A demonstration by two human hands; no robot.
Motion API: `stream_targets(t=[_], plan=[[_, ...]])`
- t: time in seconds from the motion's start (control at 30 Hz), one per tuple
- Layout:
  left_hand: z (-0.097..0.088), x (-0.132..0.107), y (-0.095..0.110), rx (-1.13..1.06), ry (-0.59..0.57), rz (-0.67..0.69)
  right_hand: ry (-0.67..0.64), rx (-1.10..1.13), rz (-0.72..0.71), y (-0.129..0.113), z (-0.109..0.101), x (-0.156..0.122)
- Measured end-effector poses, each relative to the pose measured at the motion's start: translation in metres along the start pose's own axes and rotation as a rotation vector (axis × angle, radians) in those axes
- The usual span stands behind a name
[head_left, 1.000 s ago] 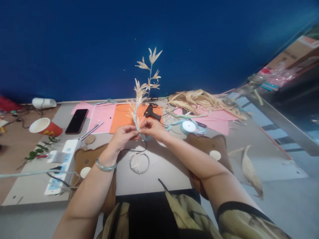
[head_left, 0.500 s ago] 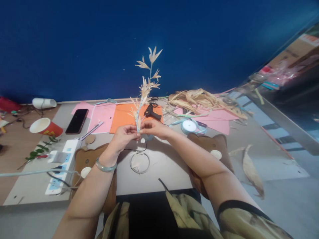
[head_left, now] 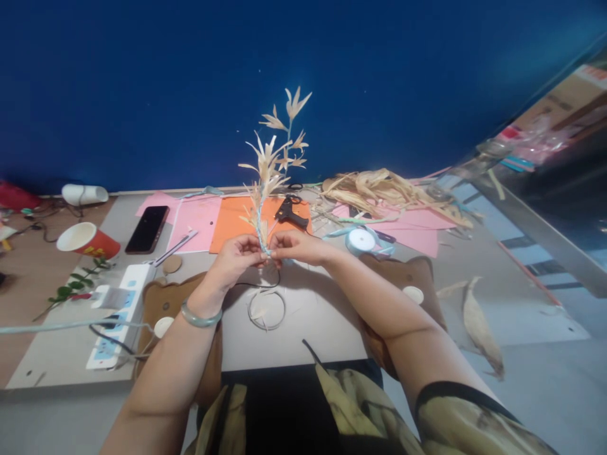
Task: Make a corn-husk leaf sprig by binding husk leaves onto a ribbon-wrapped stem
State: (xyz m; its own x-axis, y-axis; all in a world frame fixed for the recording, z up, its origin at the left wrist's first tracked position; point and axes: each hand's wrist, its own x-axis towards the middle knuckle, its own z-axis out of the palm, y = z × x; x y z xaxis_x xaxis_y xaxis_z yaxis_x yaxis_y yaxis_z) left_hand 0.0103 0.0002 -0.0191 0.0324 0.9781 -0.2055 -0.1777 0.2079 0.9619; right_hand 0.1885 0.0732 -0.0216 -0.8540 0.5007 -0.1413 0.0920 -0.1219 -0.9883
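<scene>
A spray of pale, dried-husk flowers [head_left: 268, 165] on a wrapped bluish stem stands upright over the table, in front of the blue wall. My left hand [head_left: 241, 258] pinches the lower end of the stem between thumb and fingers. On the other side, my right hand [head_left: 296, 246] is closed on the same lower end, its fingertips meeting the left ones. Fingers hide the very bottom of the stem. Just behind the hands, a black glue gun [head_left: 292, 212] lies on an orange sheet [head_left: 227, 218]. Below them rests a coil of thin wire [head_left: 266, 309].
Dried corn husks [head_left: 374, 189] are heaped at back right, near a ribbon roll [head_left: 361, 241]. To the left lie a phone [head_left: 147, 229], a red paper cup [head_left: 90, 241] and a white power strip [head_left: 118, 316]. A loose husk [head_left: 480, 325] lies at right.
The flower spray has turned in my hands; its middle blossoms now fan out further left. Both hands keep their hold at nearly the same place.
</scene>
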Motion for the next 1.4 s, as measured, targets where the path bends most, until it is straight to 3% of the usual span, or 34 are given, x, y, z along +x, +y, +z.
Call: stream_targets(t=[0.37,0.57,0.77,1.13,1.3,1.4], plan=[[0.001,0.002,-0.004,0.019,0.071,0.032,0.166,-0.201,-0.072,-0.003,0.007,-0.003],[0.002,0.002,-0.002,0.036,0.094,0.029,0.172,-0.103,-0.026,-0.001,0.011,0.0],[0.003,0.001,0.001,0.071,0.082,0.016,0.308,0.027,-0.096,0.012,0.019,0.008],[0.001,0.004,-0.005,0.098,0.059,-0.058,0.367,0.039,-0.091,0.02,0.023,0.013],[0.001,0.003,-0.006,0.152,0.029,-0.042,0.55,0.066,-0.117,0.023,0.023,0.015],[0.005,0.002,-0.006,0.218,0.019,-0.043,0.68,-0.112,-0.205,0.022,0.022,0.014]])
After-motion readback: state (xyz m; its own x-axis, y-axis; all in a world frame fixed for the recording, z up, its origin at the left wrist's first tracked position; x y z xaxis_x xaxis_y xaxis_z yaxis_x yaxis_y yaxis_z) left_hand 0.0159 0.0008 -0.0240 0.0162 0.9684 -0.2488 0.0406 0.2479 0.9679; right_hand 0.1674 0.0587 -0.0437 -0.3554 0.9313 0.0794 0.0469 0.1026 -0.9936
